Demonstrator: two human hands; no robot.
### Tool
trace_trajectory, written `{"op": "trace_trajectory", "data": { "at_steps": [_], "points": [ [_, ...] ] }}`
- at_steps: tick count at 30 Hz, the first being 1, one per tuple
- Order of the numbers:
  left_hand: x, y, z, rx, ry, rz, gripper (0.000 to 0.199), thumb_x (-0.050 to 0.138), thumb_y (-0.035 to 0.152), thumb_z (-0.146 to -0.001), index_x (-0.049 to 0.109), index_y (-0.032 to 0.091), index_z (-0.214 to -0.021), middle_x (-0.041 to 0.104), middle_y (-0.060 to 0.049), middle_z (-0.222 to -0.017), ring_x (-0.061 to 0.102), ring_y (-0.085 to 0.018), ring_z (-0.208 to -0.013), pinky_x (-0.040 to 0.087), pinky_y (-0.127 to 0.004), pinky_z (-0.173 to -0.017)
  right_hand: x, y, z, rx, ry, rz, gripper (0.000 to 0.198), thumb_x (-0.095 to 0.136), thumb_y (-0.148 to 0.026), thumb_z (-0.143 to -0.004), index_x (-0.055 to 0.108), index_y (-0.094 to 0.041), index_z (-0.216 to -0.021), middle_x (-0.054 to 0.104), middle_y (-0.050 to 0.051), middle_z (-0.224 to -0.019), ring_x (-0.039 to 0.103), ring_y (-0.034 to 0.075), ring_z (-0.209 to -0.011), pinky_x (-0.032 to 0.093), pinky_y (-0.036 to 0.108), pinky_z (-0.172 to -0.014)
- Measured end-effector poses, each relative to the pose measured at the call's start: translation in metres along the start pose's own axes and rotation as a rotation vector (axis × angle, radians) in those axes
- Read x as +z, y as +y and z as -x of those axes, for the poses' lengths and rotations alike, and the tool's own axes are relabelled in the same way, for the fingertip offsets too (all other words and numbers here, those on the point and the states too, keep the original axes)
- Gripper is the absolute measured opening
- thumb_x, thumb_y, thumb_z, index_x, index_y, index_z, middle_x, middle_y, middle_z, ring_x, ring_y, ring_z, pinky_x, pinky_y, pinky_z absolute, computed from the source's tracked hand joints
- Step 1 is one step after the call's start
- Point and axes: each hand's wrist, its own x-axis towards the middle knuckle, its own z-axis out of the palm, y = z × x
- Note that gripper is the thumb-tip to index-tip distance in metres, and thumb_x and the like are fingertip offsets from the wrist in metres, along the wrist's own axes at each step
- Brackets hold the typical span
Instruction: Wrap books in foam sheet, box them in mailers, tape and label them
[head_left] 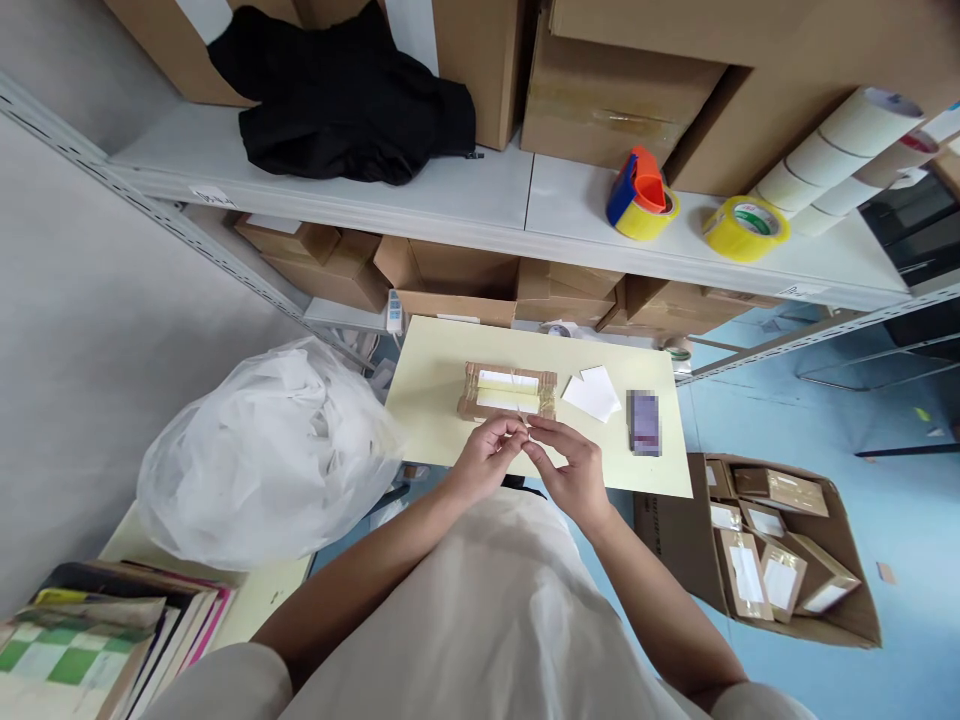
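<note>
My left hand (489,455) and my right hand (571,468) meet fingertip to fingertip over the front edge of a pale yellow table (420,400). Both are pinched on something small and thin that I cannot make out; a pale sliver shows above the fingers. Just beyond them lies a taped cardboard parcel (471,392) with white and yellowish labels on top. To the right of the parcel rest white paper slips (592,393), overlapping. Farther right is a dark purple phone-shaped object (644,422), blurred out.
A large clear bag of white material (262,450) bulges at the left. An open carton (847,600) with several parcels stands on the floor at right. The shelf (495,190) behind bears a black garment (352,100), a tape dispenser (637,195) and a yellow tape roll (727,235).
</note>
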Motion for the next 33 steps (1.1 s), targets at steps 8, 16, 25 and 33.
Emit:
{"op": "trace_trajectory", "data": {
  "at_steps": [8,16,25,33],
  "points": [
    [-0.001,-0.005,0.003,0.103,-0.019,-0.124,0.02,0.051,0.036,-0.089,0.059,0.02,-0.08,0.055,-0.004,-0.085,0.053,-0.017,-0.083,0.042,-0.028,-0.076,0.004,0.001,0.002,0.237,-0.066,-0.261,0.016,0.063,-0.032,-0.084,0.074,-0.026,-0.092,0.073,0.007,-0.102,0.069,0.023,-0.096,0.057,0.04,-0.085],
    [-0.011,-0.003,-0.005,-0.006,-0.059,-0.08,0.022,0.051,0.035,-0.086,0.044,0.021,-0.07,0.044,0.003,-0.064,0.041,-0.01,-0.057,0.035,-0.023,-0.056,0.008,0.014,-0.003,0.406,-0.033,-0.448,0.018,0.063,-0.037,-0.082,0.067,-0.021,-0.075,0.07,0.006,-0.088,0.066,0.018,-0.082,0.055,0.032,-0.074],
    [-0.071,0.008,-0.058,-0.013,-0.102,-0.334,0.016,0.052,0.03,-0.082,0.045,0.02,-0.072,0.05,0.004,-0.063,0.047,-0.01,-0.057,0.037,-0.022,-0.055,-0.008,0.035,-0.023,0.579,0.093,-0.667,0.022,0.064,-0.041,-0.081,0.063,-0.02,-0.076,0.064,0.0,-0.073,0.06,0.013,-0.068,0.051,0.03,-0.071],
    [-0.128,0.024,-0.135,0.019,-0.128,-0.811,0.013,0.047,0.027,-0.082,0.049,0.019,-0.072,0.052,0.004,-0.059,0.045,-0.009,-0.052,0.034,-0.021,-0.052,-0.029,0.066,-0.025,0.662,0.2,-0.593,0.025,0.067,-0.043,-0.079,0.061,-0.02,-0.076,0.062,-0.001,-0.071,0.059,0.011,-0.063,0.05,0.028,-0.067]
  ]
}}
